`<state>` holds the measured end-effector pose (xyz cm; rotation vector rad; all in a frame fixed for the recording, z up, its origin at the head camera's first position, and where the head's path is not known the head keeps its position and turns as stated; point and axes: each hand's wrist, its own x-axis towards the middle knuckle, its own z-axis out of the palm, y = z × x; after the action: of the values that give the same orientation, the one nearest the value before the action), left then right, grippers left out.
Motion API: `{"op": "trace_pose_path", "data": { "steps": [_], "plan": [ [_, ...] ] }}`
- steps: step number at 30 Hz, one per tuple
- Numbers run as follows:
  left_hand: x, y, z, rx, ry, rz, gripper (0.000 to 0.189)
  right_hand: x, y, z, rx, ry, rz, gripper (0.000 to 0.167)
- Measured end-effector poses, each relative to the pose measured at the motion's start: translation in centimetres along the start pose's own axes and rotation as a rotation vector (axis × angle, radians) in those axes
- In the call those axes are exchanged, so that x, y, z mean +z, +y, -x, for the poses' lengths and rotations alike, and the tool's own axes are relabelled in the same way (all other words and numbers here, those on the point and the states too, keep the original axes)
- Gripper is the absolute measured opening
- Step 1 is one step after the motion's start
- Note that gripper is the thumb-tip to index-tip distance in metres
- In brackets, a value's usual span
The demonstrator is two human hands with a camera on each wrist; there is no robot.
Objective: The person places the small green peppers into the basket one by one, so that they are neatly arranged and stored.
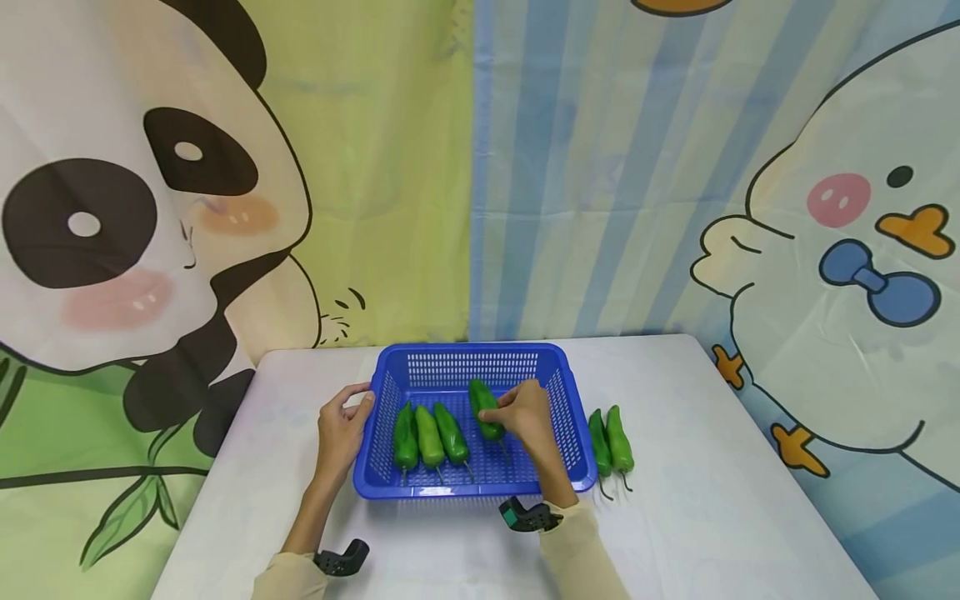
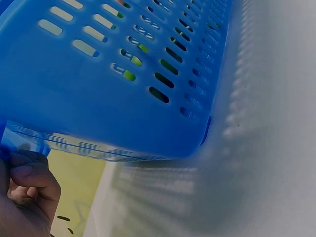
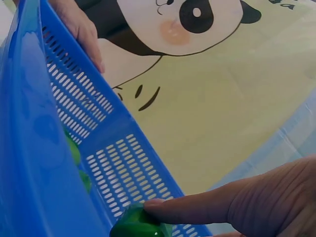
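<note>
A blue plastic basket (image 1: 472, 492) with slotted walls stands on the table. My left hand (image 1: 342, 433) grips its left rim; in the left wrist view the fingers (image 2: 34, 180) curl at the rim's corner. Between thumb and fingers, my right hand (image 1: 528, 412) pinches a green pepper (image 1: 483, 402) inside the basket, right of its middle. Whether this pepper touches the basket floor I cannot tell. Three green peppers (image 1: 431, 437) lie side by side in the basket's left half, stems toward me. In the right wrist view, the thumb presses on the held pepper (image 3: 136, 224).
Two more green peppers (image 1: 619, 442) lie on the white tabletop (image 1: 697, 517), just right of the basket. Behind the table hangs a cartoon-printed cloth (image 1: 390, 167). Black wrist devices (image 1: 531, 517) sit at both cuffs.
</note>
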<state>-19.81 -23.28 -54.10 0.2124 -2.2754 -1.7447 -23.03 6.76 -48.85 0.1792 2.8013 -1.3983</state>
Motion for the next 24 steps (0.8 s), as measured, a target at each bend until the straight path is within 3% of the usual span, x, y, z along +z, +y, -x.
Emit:
{"op": "trace_pose_path", "data": {
  "steps": [6,13,14,18,24],
  "plan": [
    [0.0,0.0,-0.1,-0.024,-0.009,-0.001,0.039,5.5,6.5,-5.6,-0.092,0.036,0.092,0.037],
    [0.1,-0.2,0.2,-0.009,0.000,-0.015,0.038,8.1,7.1,-6.2,-0.176,0.105,0.207,0.052],
    [0.2,-0.2,0.1,-0.007,0.004,-0.020,0.037,9.1,7.9,-7.0,-0.160,0.101,0.228,0.055],
    [0.2,-0.3,0.1,0.001,0.009,-0.018,0.036,9.9,7.8,-6.9,-0.138,0.089,0.278,0.074],
    [0.2,-0.4,0.0,0.010,0.012,-0.020,0.036,10.5,7.7,-6.9,-0.155,0.072,0.290,0.076]
  ]
}}
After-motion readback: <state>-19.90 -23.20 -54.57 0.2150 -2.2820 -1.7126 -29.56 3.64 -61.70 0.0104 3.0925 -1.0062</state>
